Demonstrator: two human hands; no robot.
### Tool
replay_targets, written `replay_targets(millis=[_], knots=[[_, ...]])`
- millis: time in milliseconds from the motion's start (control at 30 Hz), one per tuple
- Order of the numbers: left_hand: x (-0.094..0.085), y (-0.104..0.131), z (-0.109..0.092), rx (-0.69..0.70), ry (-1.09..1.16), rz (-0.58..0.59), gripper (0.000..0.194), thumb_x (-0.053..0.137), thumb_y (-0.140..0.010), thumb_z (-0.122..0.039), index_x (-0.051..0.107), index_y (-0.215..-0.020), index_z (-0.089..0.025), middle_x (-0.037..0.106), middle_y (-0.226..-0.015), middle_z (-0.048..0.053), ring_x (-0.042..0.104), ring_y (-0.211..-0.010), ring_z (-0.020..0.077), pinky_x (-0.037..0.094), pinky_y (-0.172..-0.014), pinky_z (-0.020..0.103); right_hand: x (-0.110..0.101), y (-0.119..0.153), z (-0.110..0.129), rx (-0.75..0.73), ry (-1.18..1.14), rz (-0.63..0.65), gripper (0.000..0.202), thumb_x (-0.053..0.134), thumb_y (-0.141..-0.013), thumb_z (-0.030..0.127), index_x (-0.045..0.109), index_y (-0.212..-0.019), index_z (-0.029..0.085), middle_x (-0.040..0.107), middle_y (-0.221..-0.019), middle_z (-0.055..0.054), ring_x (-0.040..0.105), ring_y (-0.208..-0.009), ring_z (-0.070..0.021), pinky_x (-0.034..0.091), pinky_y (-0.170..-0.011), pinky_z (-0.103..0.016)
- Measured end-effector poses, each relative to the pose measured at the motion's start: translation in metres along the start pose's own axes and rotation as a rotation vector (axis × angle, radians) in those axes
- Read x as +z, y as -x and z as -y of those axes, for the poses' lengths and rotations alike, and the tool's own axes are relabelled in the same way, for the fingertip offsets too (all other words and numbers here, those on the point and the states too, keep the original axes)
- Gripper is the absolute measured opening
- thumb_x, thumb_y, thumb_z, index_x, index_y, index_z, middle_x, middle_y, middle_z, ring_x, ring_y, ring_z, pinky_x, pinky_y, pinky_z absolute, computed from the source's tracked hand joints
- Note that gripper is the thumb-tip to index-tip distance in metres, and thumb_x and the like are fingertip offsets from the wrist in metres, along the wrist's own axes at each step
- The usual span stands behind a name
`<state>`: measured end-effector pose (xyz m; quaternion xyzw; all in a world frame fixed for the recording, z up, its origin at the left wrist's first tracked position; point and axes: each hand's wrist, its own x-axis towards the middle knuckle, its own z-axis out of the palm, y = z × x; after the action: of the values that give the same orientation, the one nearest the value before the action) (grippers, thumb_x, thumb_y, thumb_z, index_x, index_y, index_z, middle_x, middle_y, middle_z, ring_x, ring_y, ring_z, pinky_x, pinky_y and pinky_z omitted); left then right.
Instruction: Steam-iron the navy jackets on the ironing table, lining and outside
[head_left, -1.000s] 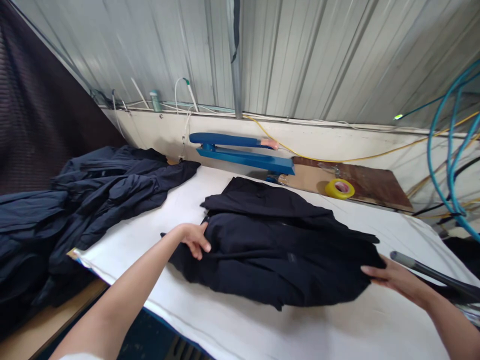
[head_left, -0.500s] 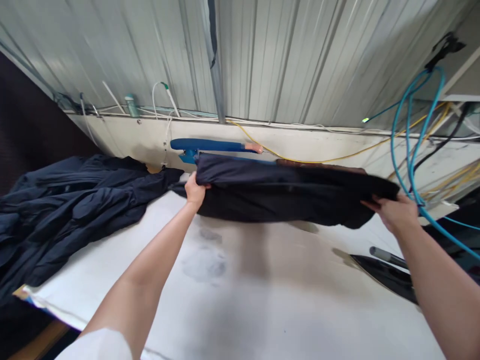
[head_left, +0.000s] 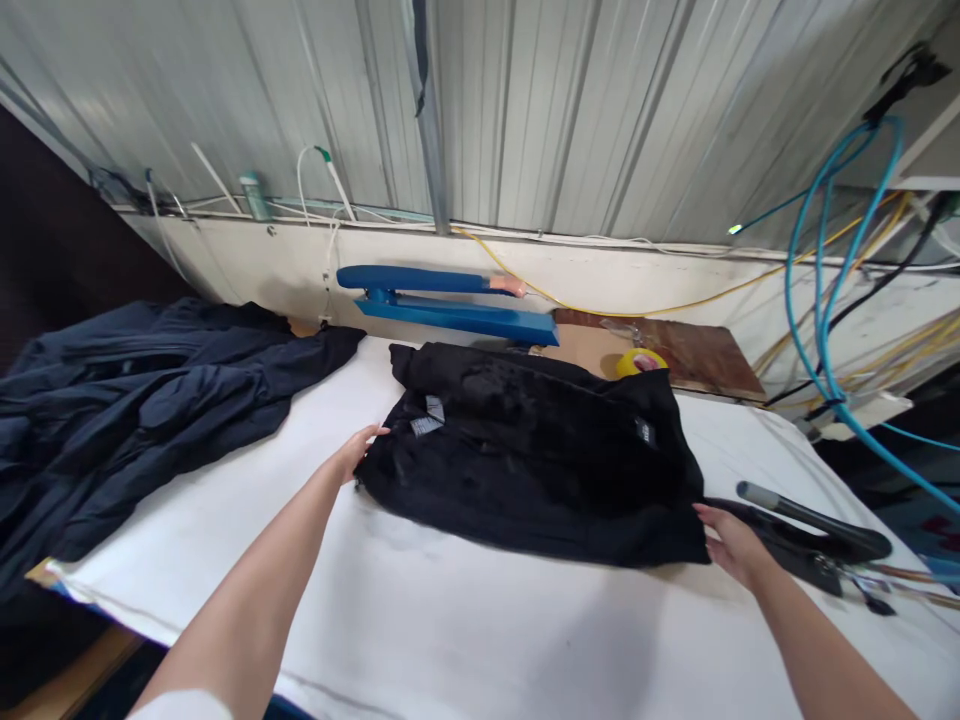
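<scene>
A black garment [head_left: 517, 470] lies spread on the white-covered table [head_left: 480, 630], with white labels [head_left: 429, 416] near its left end and a small dark label [head_left: 645, 431] towards its right. My left hand [head_left: 358, 452] holds the garment's left edge, fingers closed round the cloth and partly hidden by it. At the lower right corner, my right hand [head_left: 731, 543] grips the fabric between thumb and fingers. The iron [head_left: 795, 540] rests on the table just beyond my right hand, partly behind the cloth.
Dark navy garments [head_left: 165, 400] are heaped on the left. Along the back stand a blue sleeve board [head_left: 457, 312] and a brown board [head_left: 697, 355] with yellow tape [head_left: 641, 362]. Blue hoses [head_left: 825, 270] hang at the right.
The black garment has come down from above the table and now lies on it, opened out with its labels showing. Both my hands have lowered towards me, still holding its edges.
</scene>
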<state>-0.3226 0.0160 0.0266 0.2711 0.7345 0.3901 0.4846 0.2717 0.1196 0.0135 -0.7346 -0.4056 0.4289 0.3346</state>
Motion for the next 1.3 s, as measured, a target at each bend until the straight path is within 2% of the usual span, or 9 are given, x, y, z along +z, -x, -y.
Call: replay_targets(millis=[100,300,533,733,833,933,1067,1167,1300], knots=[[0.001,-0.004,0.002,0.0,-0.199,0.063,0.052,0.061,-0.061,-0.03,0.053,-0.112,-0.023,0.065,-0.093,0.003,0.062,-0.081,0.0193,0.049,-0.069,0.028,0.014,0.004,-0.008,0.132,0.027,0.002,0.027,0.054,-0.062,0.02,0.055,-0.089,0.021,0.061,-0.066,-0.004,0.058,-0.061,-0.0186,0.048,-0.056,-0.03],[-0.013,-0.005,0.025,0.356,-0.859,-0.101,0.05,0.045,-0.065,-0.005,0.059,-0.108,-0.027,0.062,-0.106,-0.001,0.051,-0.107,0.0193,0.037,-0.093,0.027,0.003,0.009,-0.018,-0.217,0.406,-0.197,0.026,0.052,-0.065,0.033,0.064,-0.084,0.019,0.065,-0.083,-0.006,0.057,-0.081,-0.0215,0.043,-0.072,-0.032],[0.008,0.017,0.027,0.092,-1.221,-0.287,0.046,0.038,-0.075,-0.017,0.05,-0.115,-0.034,0.05,-0.114,0.01,0.057,-0.091,0.0263,0.046,-0.071,0.038,-0.005,0.02,-0.058,-0.159,0.655,-0.063,0.031,0.047,-0.069,0.036,0.064,-0.09,0.021,0.066,-0.087,-0.003,0.059,-0.081,-0.0198,0.043,-0.07,-0.028],[0.07,0.035,0.031,0.155,-1.27,-0.685,0.038,0.031,-0.079,-0.012,0.056,-0.107,-0.017,0.042,-0.123,0.017,0.04,-0.112,0.0329,0.033,-0.085,0.052,-0.001,0.013,-0.051,-0.162,0.734,-0.095,0.039,0.036,-0.076,0.028,0.058,-0.109,0.025,0.064,-0.097,-0.004,0.058,-0.083,-0.0195,0.043,-0.071,-0.029],[0.105,0.047,0.036,0.381,-1.148,-0.787,0.044,0.036,-0.075,-0.009,0.051,-0.115,-0.018,0.032,-0.135,0.014,0.023,-0.123,0.0344,0.016,-0.093,0.063,0.004,0.01,-0.055,-0.168,0.735,-0.131,0.04,0.039,-0.075,0.03,0.058,-0.11,0.025,0.064,-0.096,-0.006,0.058,-0.084,-0.022,0.042,-0.072,-0.032],[0.153,0.062,0.035,0.771,-0.926,-0.556,0.047,0.04,-0.069,-0.004,0.054,-0.111,-0.021,0.047,-0.121,0.01,0.035,-0.116,0.0258,0.023,-0.097,0.052,0.01,0.007,-0.056,-0.205,0.624,-0.179,0.041,0.038,-0.074,0.031,0.06,-0.107,0.023,0.064,-0.092,-0.008,0.057,-0.083,-0.023,0.042,-0.07,-0.033],[0.237,0.084,0.036,1.13,-0.61,0.017,0.042,0.036,-0.07,-0.001,0.059,-0.098,-0.022,0.059,-0.094,0.004,0.049,-0.094,0.0135,0.042,-0.086,0.029,0.008,0.007,-0.045,-0.337,0.392,-0.27,0.044,0.034,-0.073,0.03,0.061,-0.106,0.016,0.063,-0.089,-0.008,0.055,-0.083,-0.0215,0.043,-0.072,-0.033],[0.3,0.102,0.04,1.149,-0.631,0.261,0.037,0.036,-0.078,-0.008,0.058,-0.103,-0.023,0.059,-0.089,0.003,0.051,-0.086,0.0124,0.044,-0.079,0.025,-0.004,0.012,-0.039,-0.439,0.417,-0.347,0.046,0.031,-0.075,0.031,0.061,-0.107,0.017,0.061,-0.084,-0.008,0.054,-0.081,-0.0209,0.043,-0.073,-0.034],[0.355,0.123,0.041,0.969,-0.886,0.175,0.032,0.043,-0.08,-0.029,0.057,-0.109,-0.029,0.054,-0.088,0.006,0.049,-0.084,0.0187,0.045,-0.07,0.031,-0.016,0.019,-0.051,-0.407,0.669,-0.322,0.048,0.027,-0.078,0.033,0.055,-0.116,0.022,0.058,-0.09,-0.01,0.056,-0.084,-0.023,0.043,-0.073,-0.037]])
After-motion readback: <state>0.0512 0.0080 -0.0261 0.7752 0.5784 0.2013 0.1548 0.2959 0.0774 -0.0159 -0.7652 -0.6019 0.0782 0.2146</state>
